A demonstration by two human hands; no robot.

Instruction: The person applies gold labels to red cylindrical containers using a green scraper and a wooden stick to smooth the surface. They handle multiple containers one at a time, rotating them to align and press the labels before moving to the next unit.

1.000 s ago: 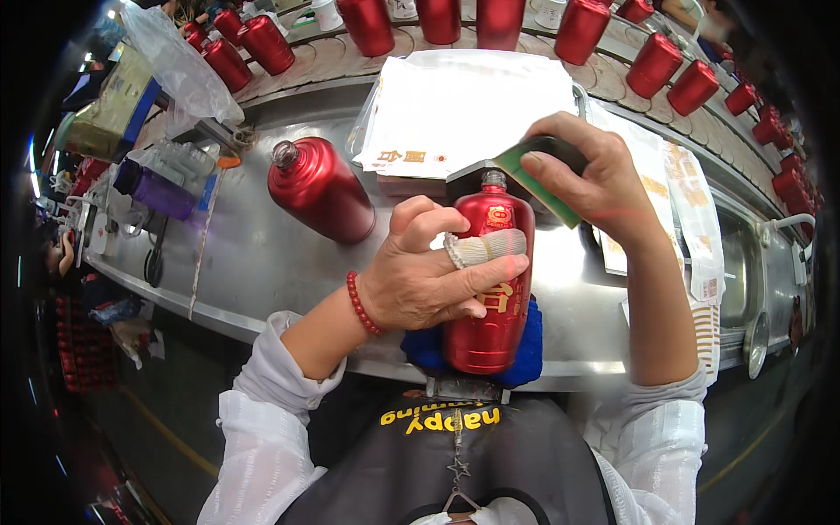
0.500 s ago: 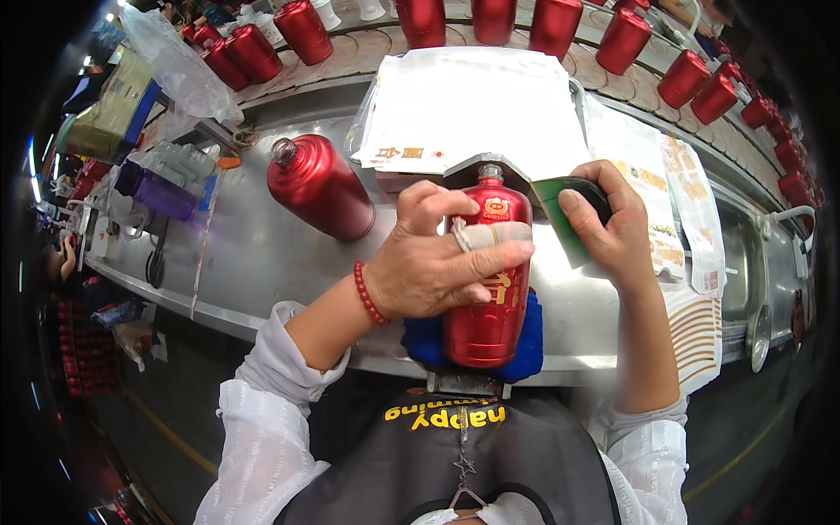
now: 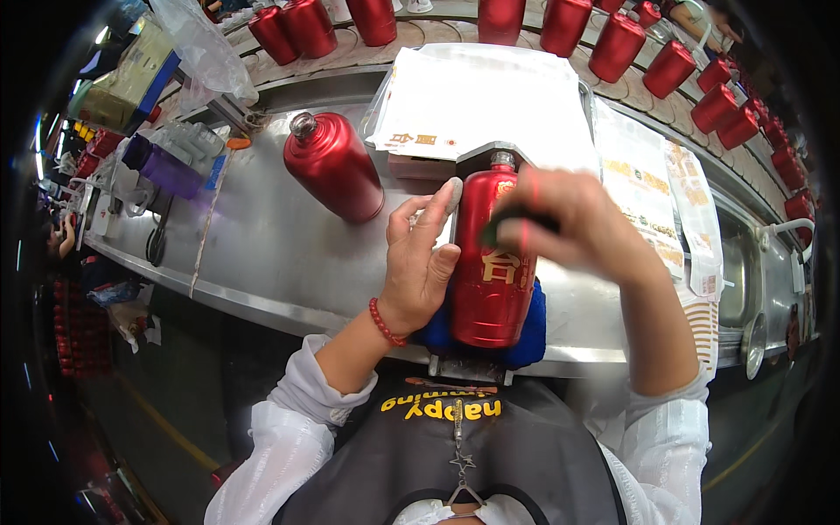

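Note:
A red metallic bottle (image 3: 490,306) with gold markings lies on a blue cloth (image 3: 535,332) in front of me, its clear neck pointing away against a metal bracket. Beside its left side, my left hand (image 3: 413,271) has its fingers stretched and apart, with a pale covering on one fingertip; nothing is held in it. My right hand (image 3: 582,223), smeared by motion, grips a green and black scraper (image 3: 506,229) over the upper front of the bottle. Much of the scraper is hidden by the hand. A second red bottle (image 3: 334,171), plain, stands to the left.
White printed sheets (image 3: 490,101) lie stacked beyond the bottle, with more decal sheets (image 3: 643,192) to the right. Red bottles (image 3: 617,48) line a conveyor at the back. A purple drinking bottle (image 3: 171,171) and black scissors (image 3: 157,238) lie left on the metal table (image 3: 262,262).
My left hand has come off the bottle's front to its left side, and its fingers have opened. My right hand has brought the scraper leftward over the bottle. The conveyor bottles have shifted.

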